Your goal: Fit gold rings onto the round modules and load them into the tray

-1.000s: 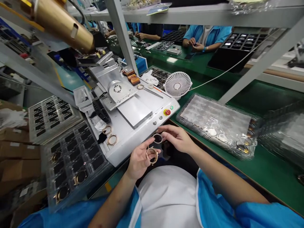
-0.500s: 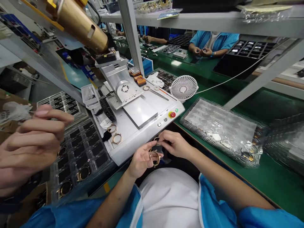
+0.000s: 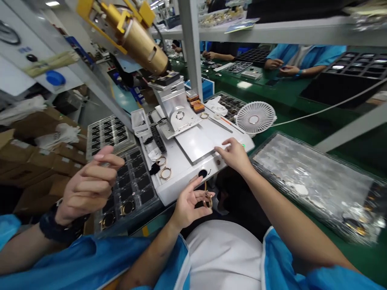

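My left hand (image 3: 190,203) holds a gold watch case ring (image 3: 207,200) between thumb and fingers, in front of the white machine base. At its raised index fingertip is a small round black disc (image 3: 202,173) with a pale rim; whether the finger grips it or only touches it I cannot tell. My right hand (image 3: 235,156) hovers at the machine's front edge by the buttons, thumb and index finger apart, nothing visible in it. Two more gold rings, the nearer ring (image 3: 165,173) and the farther ring (image 3: 161,161), lie on the base's left side.
Another person's hand (image 3: 90,187) with a dark wristband reaches in from the left, over a tray (image 3: 133,177) of black watch parts. A gold cylinder (image 3: 146,48) hangs above the metal fixture (image 3: 181,117). To the right are a white fan (image 3: 255,117) and plastic-covered trays (image 3: 317,173).
My right hand has left the left hand and moved up and right to the machine's front edge. The black disc now shows at my left index fingertip. The view has shifted left.
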{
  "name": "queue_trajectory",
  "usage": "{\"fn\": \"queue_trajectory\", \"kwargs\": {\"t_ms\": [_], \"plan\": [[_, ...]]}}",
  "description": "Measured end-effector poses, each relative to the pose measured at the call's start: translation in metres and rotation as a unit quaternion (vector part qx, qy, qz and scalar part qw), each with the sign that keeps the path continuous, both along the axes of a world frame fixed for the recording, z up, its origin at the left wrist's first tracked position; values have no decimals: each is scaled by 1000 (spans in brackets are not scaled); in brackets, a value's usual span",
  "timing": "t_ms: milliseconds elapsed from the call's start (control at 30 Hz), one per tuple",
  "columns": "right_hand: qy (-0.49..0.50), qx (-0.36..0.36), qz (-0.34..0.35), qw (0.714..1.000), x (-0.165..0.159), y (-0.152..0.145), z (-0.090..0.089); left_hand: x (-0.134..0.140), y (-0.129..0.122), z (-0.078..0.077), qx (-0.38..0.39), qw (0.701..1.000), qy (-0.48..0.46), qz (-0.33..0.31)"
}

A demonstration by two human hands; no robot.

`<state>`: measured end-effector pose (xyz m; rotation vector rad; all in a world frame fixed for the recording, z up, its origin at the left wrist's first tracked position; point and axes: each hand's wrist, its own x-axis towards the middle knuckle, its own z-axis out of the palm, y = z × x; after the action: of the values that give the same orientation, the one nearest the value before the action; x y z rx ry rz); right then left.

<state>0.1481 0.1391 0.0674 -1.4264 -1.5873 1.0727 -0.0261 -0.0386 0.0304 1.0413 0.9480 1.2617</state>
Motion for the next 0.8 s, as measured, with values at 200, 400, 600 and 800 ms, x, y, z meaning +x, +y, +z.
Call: {"fn": "queue_trajectory", "kwargs": {"t_ms": [200, 400, 600, 800], "plan": [[212, -102, 156, 959, 10, -81, -25, 23, 3, -4, 102, 966, 238, 11], [289, -91, 79, 950, 17, -90, -17, 30, 7, 5, 125, 965, 228, -31], [278, -130, 99, 947, 30, -92, -5, 22, 6, 3, 144, 975, 162, -49], [282, -161, 113, 939, 31, -91, -7, 17, 8, -5, 228, 912, 330, -83]]}}
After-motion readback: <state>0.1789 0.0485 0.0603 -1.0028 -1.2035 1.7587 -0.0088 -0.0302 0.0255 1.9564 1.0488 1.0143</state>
